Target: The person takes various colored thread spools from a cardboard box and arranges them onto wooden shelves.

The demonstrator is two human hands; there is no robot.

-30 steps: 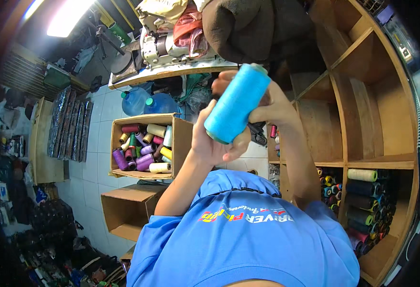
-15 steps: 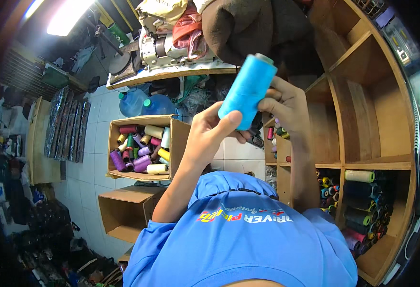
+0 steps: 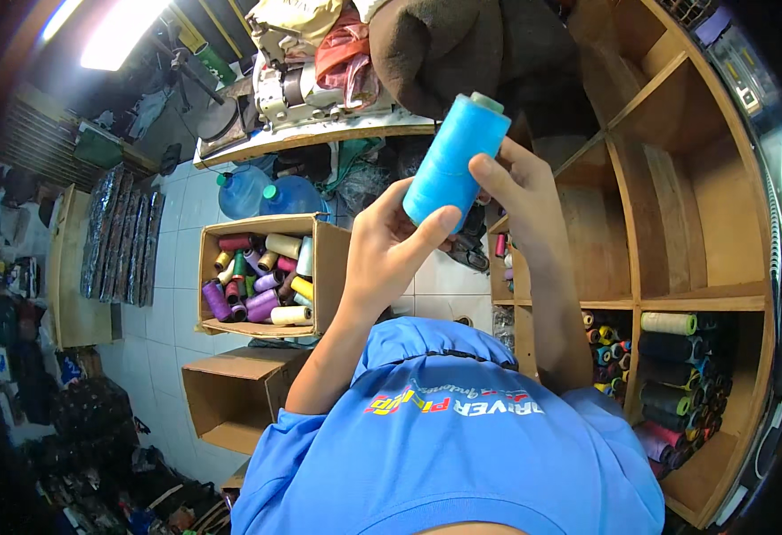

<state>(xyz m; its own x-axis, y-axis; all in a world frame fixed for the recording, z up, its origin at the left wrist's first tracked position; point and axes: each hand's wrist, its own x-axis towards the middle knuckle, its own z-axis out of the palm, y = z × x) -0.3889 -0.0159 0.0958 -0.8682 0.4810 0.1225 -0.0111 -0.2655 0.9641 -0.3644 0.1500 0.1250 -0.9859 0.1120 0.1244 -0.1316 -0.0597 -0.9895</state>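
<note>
Between my two hands I hold up a spool of bright blue thread (image 3: 458, 159), tilted with its grey-green core end up and to the right. My left hand (image 3: 395, 241) grips the lower end, its thumb lying on the near side. Around the upper right side bends my right hand (image 3: 520, 187), with the thumb against the thread and the other fingers partly hidden behind the spool. To the left stands an open cardboard box (image 3: 333, 276) holding several thread spools in purple, yellow, cream, green and red.
On the right rises a wooden shelf (image 3: 636, 214) with several thread spools (image 3: 671, 357) stacked in its lower compartments. A second cardboard box (image 3: 244, 374) sits below the first. Two blue water jugs (image 3: 293, 196) stand under the table (image 3: 319, 141), which carries a sewing machine (image 3: 297, 89).
The spool has shifted slightly left and turned a little in my hands. My right thumb has moved up along its side. The left hand keeps its hold.
</note>
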